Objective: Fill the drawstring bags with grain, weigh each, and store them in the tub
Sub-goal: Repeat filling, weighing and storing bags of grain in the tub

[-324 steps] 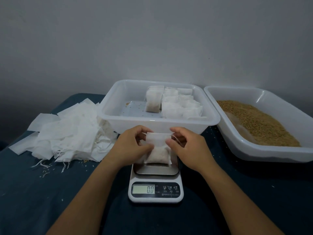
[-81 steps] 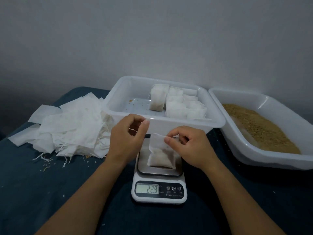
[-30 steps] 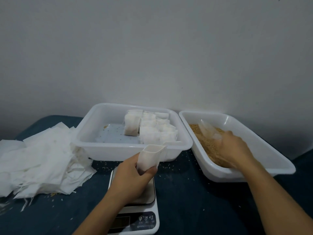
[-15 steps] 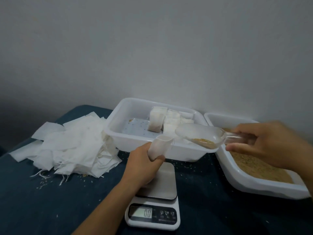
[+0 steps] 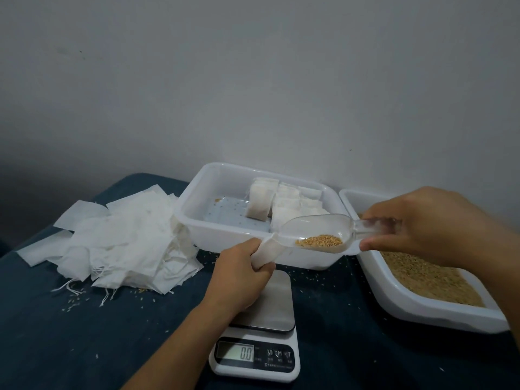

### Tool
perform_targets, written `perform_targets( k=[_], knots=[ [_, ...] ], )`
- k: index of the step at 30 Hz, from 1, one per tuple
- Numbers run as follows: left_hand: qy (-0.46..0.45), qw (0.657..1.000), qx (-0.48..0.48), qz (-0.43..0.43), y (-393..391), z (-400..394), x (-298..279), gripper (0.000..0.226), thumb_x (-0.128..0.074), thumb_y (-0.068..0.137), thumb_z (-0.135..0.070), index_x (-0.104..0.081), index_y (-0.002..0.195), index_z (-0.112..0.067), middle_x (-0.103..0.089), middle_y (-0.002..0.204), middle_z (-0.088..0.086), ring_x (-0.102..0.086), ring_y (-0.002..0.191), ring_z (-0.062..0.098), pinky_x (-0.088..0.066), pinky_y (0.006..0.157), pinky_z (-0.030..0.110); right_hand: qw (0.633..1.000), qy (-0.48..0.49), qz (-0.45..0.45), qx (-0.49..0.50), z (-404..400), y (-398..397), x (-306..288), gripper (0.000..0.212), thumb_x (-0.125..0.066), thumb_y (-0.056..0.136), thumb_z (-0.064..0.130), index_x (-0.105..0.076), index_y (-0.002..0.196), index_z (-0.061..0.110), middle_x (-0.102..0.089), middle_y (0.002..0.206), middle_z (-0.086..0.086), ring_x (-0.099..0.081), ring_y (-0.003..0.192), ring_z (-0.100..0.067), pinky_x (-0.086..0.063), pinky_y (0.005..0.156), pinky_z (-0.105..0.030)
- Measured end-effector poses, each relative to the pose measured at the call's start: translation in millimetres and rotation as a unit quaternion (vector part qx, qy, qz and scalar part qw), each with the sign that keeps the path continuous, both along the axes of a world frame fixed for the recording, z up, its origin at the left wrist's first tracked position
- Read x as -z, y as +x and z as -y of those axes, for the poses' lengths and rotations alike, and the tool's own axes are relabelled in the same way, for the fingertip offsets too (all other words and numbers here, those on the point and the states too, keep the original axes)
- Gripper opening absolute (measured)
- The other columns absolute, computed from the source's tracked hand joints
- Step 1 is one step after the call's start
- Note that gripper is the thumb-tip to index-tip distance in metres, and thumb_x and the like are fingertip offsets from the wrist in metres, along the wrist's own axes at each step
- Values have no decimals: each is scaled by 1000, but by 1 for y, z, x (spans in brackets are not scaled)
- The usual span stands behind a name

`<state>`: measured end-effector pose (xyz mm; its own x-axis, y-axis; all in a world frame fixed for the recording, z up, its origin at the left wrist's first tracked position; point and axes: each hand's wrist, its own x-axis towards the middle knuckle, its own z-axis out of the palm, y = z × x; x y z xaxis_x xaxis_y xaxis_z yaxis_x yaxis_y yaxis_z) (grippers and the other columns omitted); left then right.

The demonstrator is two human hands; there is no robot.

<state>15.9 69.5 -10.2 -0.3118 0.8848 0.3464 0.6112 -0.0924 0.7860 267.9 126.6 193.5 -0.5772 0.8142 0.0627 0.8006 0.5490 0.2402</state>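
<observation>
Scale (image 5: 254,354), lower centre: reads 0.0, platform bare. Left hand (image 5: 242,280), centre: fingers curled round open drawstring bag (image 5: 266,250). Right hand (image 5: 422,223), right: pinches scoop (image 5: 318,233) handle; grain (image 5: 320,240) at rear. Tub (image 5: 197,220), behind: filled bags. Risk: narrow mouth, grain spills.

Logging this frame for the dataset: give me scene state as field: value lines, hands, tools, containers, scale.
left hand: grips an open drawstring bag above the scale
right hand: holds the clear scoop by its handle
scoop: small heap of grain inside, tip at the bag's mouth
scale: platform bare, display reads 0.0
storage tub: filled bags stacked in its right part
grain tub: right of the storage tub, holds loose grain
empty bags: piled on the left of the cloth
</observation>
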Motion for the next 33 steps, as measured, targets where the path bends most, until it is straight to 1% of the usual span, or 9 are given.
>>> perform_targets(
  k=[3, 5, 10, 16, 23, 26, 28, 31, 33],
  knots=[
    [1, 1000, 2, 4, 0, 0, 1, 11, -73, 88, -26, -65, 83, -20, -65, 72, -4, -58, 78, 10, -44, 63, 22, 999, 21, 32, -10, 0, -1, -1, 83, -28, 57, 96, -63, 121, 57, -59, 79, 30, -53, 75, 8, -38, 61, -19],
    [-4, 1000, 3, 3, 1, -1, 2, 13, -73, 88, -27, -64, 83, -19, -65, 71, -5, -58, 78, 10, -44, 63, 23, 998, 39, 44, -15, 0, -2, -2, 74, -38, 66, 95, -62, 124, 57, -60, 79, 30, -53, 75, 8, -39, 61, -19],
    [-7, 1000, 6, 1, 2, -1, 2, 14, -72, 87, -28, -63, 81, -21, -64, 70, -6, -57, 69, 9, -40, 58, 18, 995, 67, 76, -28, 0, -3, -5, 61, -45, 76, 93, -59, 125, 60, -65, 91, 29, -58, 86, 2, -42, 64, -19],
    [-10, 1000, 4, -9, 3, -1, 3, 13, -73, 87, -30, -63, 81, -24, -64, 70, -8, -59, 71, 5, -42, 58, 17, 993, 78, 86, -34, 1, -8, -10, 57, -46, 80, 91, -61, 123, 57, -66, 91, 27, -59, 84, 2, -54, 74, -25],
    [-18, 1000, 2, -5, 2, -1, 2, 18, -73, 87, -33, -60, 79, -24, -64, 70, -8, -58, 67, 8, -40, 56, 17, 995, 59, 78, -13, 1, -5, -9, 65, -43, 73, 94, -62, 123, 57, -66, 89, 27, -59, 83, 3, -53, 72, -24],
    [-18, 1000, 6, 9, 2, 0, 1, 18, -73, 87, -31, -60, 77, -24, -62, 68, -8, -54, 64, 6, -39, 55, 16, 999, 16, 30, 14, 1, 1, -5, 77, -38, 59, 98, -65, 118, 57, -64, 83, 29, -57, 79, 5, -48, 66, -23],
    [-20, 1000, 12, 17, 2, 1, -1, 16, -74, 86, -31, -62, 79, -24, -63, 69, -8, -55, 64, 7, -39, 56, 17, 999, -30, -29, 30, 0, 7, 2, 77, -40, 51, 97, -68, 110, 56, -66, 82, 28, -60, 79, 4, -54, 72, -28],
    [-16, 999, 22, 39, 1, 2, -4, 12, -75, 86, -31, -65, 81, -26, -63, 70, -13, -56, 66, 5, -40, 56, 15, 986, -85, -144, 30, 0, 20, 17, 55, -59, 52, 90, -73, 92, 55, -71, 74, 22, -64, 69, 0, -54, 70, -29],
    [-13, 998, 25, 48, 0, 3, -6, 13, -76, 86, -31, -65, 80, -26, -64, 72, -14, -55, 64, 3, -41, 57, 14, 969, -119, -214, 25, 0, 27, 30, 42, -70, 58, 81, -76, 88, 53, -73, 74, 20, -66, 67, -2, -52, 66, -28]
  ],
)
